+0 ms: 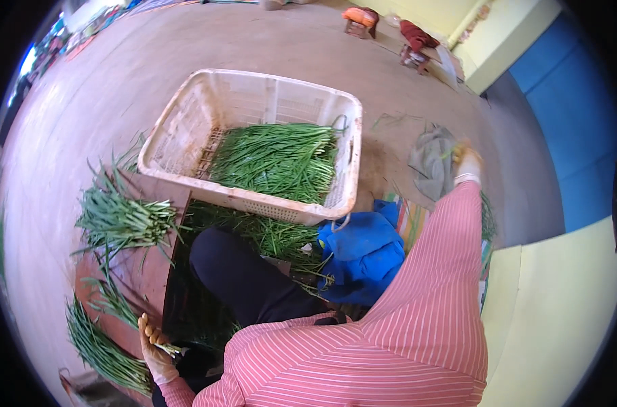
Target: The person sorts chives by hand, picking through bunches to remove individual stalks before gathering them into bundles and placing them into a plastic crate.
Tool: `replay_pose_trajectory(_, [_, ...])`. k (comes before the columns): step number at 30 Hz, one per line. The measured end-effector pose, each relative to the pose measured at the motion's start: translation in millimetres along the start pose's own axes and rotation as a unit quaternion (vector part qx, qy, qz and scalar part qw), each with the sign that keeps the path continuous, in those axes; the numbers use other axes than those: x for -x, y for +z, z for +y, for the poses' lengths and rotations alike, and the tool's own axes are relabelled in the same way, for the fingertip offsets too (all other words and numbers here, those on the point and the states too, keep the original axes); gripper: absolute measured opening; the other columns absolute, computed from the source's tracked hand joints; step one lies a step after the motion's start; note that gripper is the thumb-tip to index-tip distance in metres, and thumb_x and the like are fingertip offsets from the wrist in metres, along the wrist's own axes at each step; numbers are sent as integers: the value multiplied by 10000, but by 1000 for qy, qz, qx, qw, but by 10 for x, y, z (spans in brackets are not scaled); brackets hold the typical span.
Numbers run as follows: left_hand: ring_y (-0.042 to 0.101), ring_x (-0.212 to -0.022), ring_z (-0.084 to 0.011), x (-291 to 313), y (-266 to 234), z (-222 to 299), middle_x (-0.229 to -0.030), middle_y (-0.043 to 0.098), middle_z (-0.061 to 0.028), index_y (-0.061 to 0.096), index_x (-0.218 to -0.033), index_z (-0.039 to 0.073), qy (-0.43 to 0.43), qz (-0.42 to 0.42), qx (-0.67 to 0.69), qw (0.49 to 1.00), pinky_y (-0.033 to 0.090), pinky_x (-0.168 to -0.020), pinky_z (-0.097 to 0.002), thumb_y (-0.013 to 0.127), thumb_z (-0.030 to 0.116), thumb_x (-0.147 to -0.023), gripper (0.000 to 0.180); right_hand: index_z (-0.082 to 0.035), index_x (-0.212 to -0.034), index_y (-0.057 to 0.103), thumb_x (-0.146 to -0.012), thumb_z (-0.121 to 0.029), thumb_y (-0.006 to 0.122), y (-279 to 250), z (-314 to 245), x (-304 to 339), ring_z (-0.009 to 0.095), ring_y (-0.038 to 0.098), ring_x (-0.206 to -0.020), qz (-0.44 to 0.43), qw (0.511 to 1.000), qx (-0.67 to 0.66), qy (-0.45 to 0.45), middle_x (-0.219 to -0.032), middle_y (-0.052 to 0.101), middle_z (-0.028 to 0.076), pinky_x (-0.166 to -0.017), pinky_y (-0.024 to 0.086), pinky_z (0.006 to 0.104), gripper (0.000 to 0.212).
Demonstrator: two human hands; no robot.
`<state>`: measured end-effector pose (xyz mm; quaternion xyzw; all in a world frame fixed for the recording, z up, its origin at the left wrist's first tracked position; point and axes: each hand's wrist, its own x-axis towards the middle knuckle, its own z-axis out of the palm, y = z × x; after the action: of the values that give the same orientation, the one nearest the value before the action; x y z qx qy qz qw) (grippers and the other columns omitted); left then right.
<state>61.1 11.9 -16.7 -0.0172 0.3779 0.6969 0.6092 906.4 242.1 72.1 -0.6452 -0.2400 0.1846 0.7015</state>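
My left hand (156, 347), in a pale glove with yellowish fingers, is closed round a small bunch of garlic chives (116, 302). Their pale cut ends stick out on its right side, and the leaves trail over a reddish-brown board (133, 273). Beside it, a larger chive bunch (106, 349) lies along the board's near edge. A thick pile of chives (126, 216) rests at the board's far end. Stretched far out to the right, my gloved right hand (468, 164) is at a grey-green cloth (432, 163) on the floor; its fingers are too blurred to read.
A white plastic basket (254, 196) ahead holds chives (278, 159) laid flat. Loose chives (274, 234) lie below it by my dark-trousered knee (234, 271). A blue cloth (364, 261) is right of the knee. Two low stools (414, 61) stand far off by the yellow wall.
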Motion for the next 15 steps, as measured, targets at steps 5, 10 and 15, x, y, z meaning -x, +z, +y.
replay_pose_trajectory(5, [340, -515, -13, 27, 124, 30, -689, 431, 71, 596, -1088, 32, 54, 63, -23, 996, 292, -436, -161, 564, 175, -947, 203, -41, -958, 647, -897, -261, 614, 60, 461, 579, 127, 577, -711, 92, 969, 160, -166, -800, 614, 17, -633, 482, 281, 231])
replay_pose_trajectory(10, [375, -524, -33, -158, 194, -13, -668, 460, 67, 616, -1056, 47, 129, 122, -147, 973, 329, -470, -169, 574, 186, -942, 184, -44, -924, 646, -936, -146, 488, 2125, 63, 3503, 235, 611, -806, -379, 898, -10, -222, -881, 646, 77, -761, 499, 356, 189])
replay_pose_trajectory(15, [447, -582, -74, -418, 197, -279, -686, 508, 39, 564, -836, 91, 76, 69, -145, 984, 401, -564, -203, 542, 229, -958, 185, -5, -957, 610, -768, -358, 624, 2769, -85, 5548, 321, 633, -900, -774, 540, 232, -237, -853, 650, 172, -760, 507, 416, 401])
